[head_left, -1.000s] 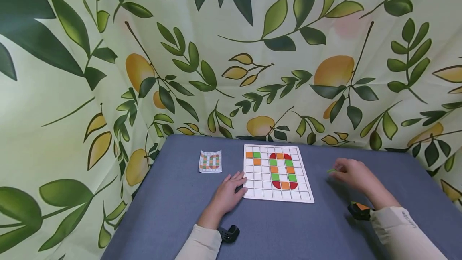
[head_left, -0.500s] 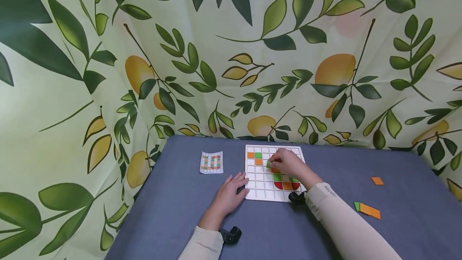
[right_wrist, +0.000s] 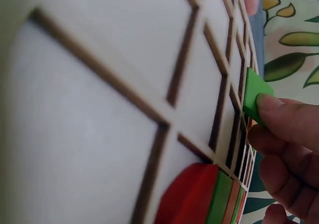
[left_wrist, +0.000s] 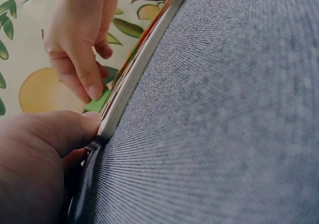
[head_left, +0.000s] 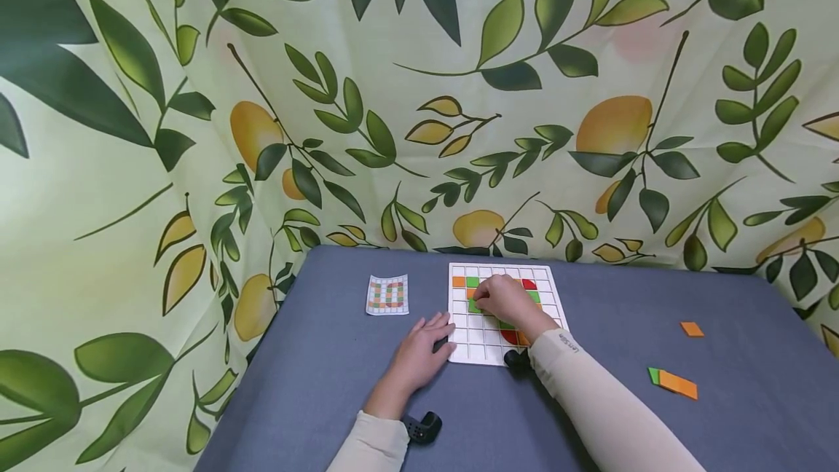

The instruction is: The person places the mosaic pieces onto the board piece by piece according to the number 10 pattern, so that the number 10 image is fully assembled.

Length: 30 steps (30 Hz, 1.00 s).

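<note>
My right hand [head_left: 507, 301] pinches a green square tile [right_wrist: 256, 92] between thumb and fingers. It holds the tile at the white gridded board [head_left: 467, 347], just below an orange tile on the left part of the grid. In the right wrist view the tile stands tilted against the grid lines. My left hand [head_left: 419, 355] lies at the board's left edge with its fingers extended, the thumb [left_wrist: 87, 124] right at the rim. Red, green and orange tiles fill several squares of the board, partly hidden under my right hand and forearm.
A small card [head_left: 387, 295] printed with a coloured grid pattern lies left of the board. On the right of the blue-grey table are a single orange tile [head_left: 691, 328] and, nearer, a group of orange tiles [head_left: 678, 384] beside a green tile [head_left: 653, 376]. A leaf-patterned cloth hangs behind.
From the right side of the table, my right hand has carried the green tile over to the board, then slightly further left and nearer me. My left hand has stayed at the edge.
</note>
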### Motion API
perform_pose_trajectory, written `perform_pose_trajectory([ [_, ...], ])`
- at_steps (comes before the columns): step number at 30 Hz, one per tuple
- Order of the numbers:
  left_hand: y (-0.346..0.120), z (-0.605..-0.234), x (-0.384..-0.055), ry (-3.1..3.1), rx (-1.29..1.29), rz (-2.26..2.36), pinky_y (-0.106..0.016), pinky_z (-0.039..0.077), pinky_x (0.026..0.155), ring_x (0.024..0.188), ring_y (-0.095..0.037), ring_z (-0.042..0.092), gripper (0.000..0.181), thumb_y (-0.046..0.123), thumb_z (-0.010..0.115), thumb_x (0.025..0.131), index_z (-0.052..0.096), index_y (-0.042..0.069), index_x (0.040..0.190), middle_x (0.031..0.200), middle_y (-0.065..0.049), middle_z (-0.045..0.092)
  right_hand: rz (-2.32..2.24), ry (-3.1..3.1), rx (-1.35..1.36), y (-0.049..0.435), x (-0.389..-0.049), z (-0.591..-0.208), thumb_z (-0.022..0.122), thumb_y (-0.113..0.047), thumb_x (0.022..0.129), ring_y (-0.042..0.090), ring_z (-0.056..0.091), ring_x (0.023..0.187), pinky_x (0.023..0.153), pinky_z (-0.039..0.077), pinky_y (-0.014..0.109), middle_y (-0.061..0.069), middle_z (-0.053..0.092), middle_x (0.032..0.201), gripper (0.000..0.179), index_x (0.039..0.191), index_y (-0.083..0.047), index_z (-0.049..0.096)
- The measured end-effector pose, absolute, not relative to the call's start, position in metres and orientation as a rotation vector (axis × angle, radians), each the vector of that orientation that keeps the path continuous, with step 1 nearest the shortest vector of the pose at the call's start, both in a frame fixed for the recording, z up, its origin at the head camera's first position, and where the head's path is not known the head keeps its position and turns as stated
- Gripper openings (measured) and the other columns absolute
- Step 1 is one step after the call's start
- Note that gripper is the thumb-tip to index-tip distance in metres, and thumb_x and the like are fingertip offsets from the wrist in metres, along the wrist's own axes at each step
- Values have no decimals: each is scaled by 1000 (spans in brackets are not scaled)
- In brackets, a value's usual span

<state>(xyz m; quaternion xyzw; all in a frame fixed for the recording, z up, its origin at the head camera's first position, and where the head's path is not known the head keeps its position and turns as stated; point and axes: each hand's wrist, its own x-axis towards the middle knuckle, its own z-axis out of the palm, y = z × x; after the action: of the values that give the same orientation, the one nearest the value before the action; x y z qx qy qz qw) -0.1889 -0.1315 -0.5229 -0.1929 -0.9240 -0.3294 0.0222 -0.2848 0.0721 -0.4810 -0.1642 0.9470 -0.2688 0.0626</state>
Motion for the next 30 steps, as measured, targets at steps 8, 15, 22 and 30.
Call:
perform_pose_trajectory([
  [8, -129, -526, -189, -2868, -594, -1022, -45, 28, 119, 139, -24, 46, 38, 23, 63, 96, 65, 7, 130, 146, -6, 53, -556, 2970, -779, 68, -275, -480, 73, -3, 82, 15, 58, 77, 71, 52, 33, -3, 68, 78, 14, 75, -14, 78],
  [15, -128, -524, -190, -2863, -583, -1031, -46, 28, 119, 139, -25, 46, 38, 23, 62, 96, 64, 7, 130, 145, -6, 53, -431, 2986, -838, 63, -265, -476, 77, -7, 81, 16, 49, 74, 69, 46, 33, -5, 61, 73, 12, 72, -16, 78],
  [22, -126, -523, -188, -2868, -588, -1037, -46, 29, 119, 139, -24, 46, 38, 23, 63, 96, 65, 6, 130, 145, -6, 54, -701, 2886, -674, 96, -254, -471, 78, -11, 82, 13, 61, 83, 78, 54, 35, -5, 69, 85, 5, 84, -14, 81],
  [30, -126, -526, -188, -2812, -629, -1002, -49, 32, 116, 136, -28, 49, 37, 21, 65, 94, 66, 4, 127, 142, -9, 56, -902, 2945, -408, 187, -212, -466, 75, -13, 85, 15, 54, 76, 64, 45, 29, 0, 66, 85, 14, 98, -7, 77],
])
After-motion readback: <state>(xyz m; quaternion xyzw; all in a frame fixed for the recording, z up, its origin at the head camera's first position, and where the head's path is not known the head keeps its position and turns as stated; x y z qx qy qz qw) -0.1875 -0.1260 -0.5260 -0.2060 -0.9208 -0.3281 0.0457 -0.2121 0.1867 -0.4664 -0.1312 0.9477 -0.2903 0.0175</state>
